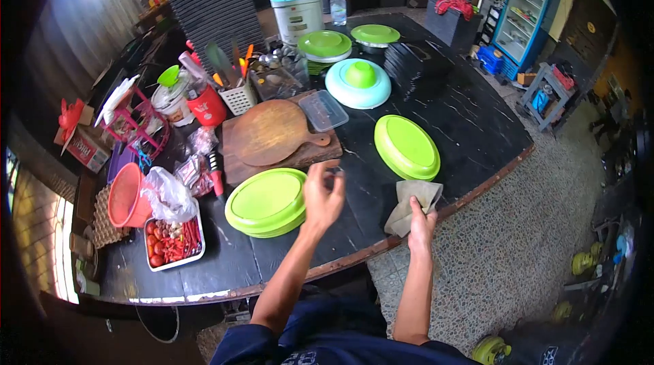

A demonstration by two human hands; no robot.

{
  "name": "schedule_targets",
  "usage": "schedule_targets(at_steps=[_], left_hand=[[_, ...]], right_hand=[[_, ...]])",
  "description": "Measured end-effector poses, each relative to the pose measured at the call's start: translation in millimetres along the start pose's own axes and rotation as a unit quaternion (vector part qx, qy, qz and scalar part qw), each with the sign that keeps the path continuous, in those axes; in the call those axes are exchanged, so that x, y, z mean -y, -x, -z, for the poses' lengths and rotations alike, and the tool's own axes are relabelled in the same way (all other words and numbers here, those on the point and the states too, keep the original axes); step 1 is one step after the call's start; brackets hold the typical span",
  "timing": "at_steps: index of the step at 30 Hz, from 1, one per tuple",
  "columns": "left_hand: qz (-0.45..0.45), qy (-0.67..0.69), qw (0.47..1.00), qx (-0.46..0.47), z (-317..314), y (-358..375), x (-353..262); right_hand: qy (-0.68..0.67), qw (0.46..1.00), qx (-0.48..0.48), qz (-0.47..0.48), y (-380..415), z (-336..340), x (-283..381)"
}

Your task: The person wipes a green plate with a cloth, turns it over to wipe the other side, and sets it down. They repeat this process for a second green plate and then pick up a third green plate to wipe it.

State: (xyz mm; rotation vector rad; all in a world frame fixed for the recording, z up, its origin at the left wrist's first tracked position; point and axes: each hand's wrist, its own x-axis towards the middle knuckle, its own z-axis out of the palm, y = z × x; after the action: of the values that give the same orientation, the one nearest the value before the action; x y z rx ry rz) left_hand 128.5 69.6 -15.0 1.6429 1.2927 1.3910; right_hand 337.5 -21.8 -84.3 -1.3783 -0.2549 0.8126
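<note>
My right hand (422, 227) grips a beige-grey cloth (414, 203) at the front edge of the black table, thumb on top. Just beyond the cloth lies an oval lime-green plate (407, 147), face down. My left hand (323, 196) is held with fingers loosely bent and apart, nothing in it. It overlaps the right end of a stack of oval lime-green plates (266, 201), also turned face down. Behind that stack, a round wooden board (272, 132) with a handle rests on a thicker wooden block (238, 169).
A white tray of tomatoes and chilies (176, 239) sits at left, below a plastic bag (169, 194). A knife (216, 174) lies beside the plates. Farther back are a clear lid (323, 111), a pale blue plate with a green bowl (358, 84), and a water dispenser (297, 14).
</note>
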Motion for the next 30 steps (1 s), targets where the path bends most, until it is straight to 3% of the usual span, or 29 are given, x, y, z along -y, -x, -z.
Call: schedule_targets(at_steps=[4,6,10,11,14,15,24,30], left_hand=[[-0.03,-0.117,0.981,-0.149,101,4,36],[-0.084,-0.346,0.909,-0.217,148,12,44],[0.052,-0.457,0.856,-0.238,204,38,96],[0.127,-0.445,0.862,-0.207,213,45,107],[0.245,-0.301,0.905,-0.173,226,48,106],[0.181,-0.258,0.925,-0.213,226,51,123],[0.169,-0.214,0.923,-0.271,214,48,104],[0.133,-0.284,0.906,-0.283,206,55,96]], right_hand=[[0.046,0.99,0.125,0.038,17,-49,-16],[0.061,0.98,0.182,0.055,25,-77,-27],[0.127,0.958,0.21,0.146,39,-134,-50],[0.174,0.944,0.207,0.188,45,-145,-53],[0.232,0.928,0.246,0.157,59,-171,-69],[0.234,0.927,0.248,0.156,69,-176,-68],[0.154,0.953,0.235,0.113,76,-180,-73],[0.109,0.963,0.242,0.048,78,-175,-70]])
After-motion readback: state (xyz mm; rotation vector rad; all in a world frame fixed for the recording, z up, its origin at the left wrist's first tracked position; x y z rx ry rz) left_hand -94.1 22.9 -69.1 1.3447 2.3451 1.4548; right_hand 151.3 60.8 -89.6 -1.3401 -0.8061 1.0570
